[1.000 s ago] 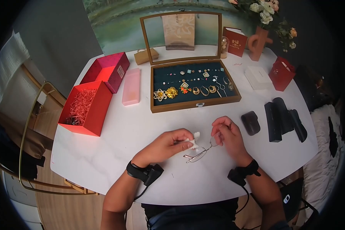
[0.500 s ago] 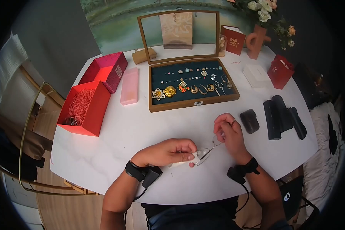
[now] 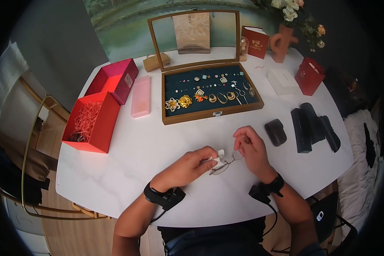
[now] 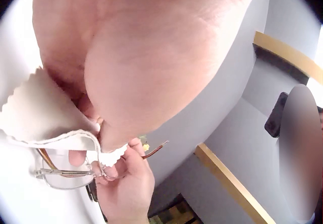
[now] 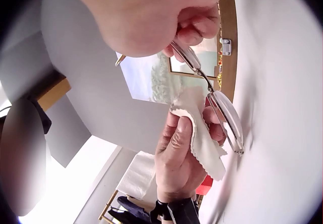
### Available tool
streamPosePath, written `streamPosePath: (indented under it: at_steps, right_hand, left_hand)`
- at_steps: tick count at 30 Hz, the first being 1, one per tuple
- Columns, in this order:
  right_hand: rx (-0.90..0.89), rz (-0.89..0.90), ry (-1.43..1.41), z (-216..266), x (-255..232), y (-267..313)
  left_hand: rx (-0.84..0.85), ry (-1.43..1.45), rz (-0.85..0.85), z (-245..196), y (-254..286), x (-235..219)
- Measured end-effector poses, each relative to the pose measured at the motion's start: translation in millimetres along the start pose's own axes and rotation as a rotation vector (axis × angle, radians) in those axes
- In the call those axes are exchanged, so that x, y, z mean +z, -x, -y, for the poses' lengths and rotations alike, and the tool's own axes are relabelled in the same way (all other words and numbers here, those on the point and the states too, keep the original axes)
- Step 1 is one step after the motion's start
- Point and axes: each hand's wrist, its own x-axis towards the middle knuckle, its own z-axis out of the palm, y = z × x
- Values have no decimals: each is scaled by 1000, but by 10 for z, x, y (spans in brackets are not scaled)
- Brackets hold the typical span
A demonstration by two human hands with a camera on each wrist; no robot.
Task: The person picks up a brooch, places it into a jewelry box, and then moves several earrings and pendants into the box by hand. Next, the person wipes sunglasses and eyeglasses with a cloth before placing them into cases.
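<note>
A pair of thin-framed glasses (image 3: 220, 170) is held above the table between the two hands. My left hand (image 3: 187, 167) pinches a white cloth with zigzag edges (image 4: 42, 111) between thumb and fingers, at one lens. In the right wrist view the cloth (image 5: 198, 133) lies against the lens (image 5: 228, 119) farther from my right hand. My right hand (image 3: 253, 150) grips the glasses by the other lens end, its fingers curled round the rim. One temple tip (image 4: 155, 151) sticks out past the right fingers in the left wrist view.
An open display case (image 3: 213, 114) of jewelry stands behind the hands. Red boxes (image 3: 99, 135) and a pink case (image 3: 141, 97) are on the left; dark cases (image 3: 275, 132) (image 3: 301, 130), a white box (image 3: 282, 82) and a red bag (image 3: 309, 77) are on the right.
The left hand and cloth dipped toward the near edge, then moved back up, uncovering more of the near lens. The right hand has shifted slightly left, still gripping the glasses.
</note>
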Motion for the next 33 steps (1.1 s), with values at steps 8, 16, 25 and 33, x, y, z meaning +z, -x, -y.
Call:
streamPosePath:
  at_steps: [8, 16, 25, 33]
  right_hand:
    - [-370, -33, 318, 187, -147, 100]
    - [-214, 50, 63, 228, -56, 113]
    - [238, 148, -345, 85, 45, 27]
    - [159, 318, -286, 7, 239, 100]
  left_hand:
    - [54, 452, 170, 84, 22, -166]
    - [180, -42, 152, 29, -34, 11]
    - [351, -169, -26, -77, 9, 191]
    - [469, -227, -237, 19, -46, 306]
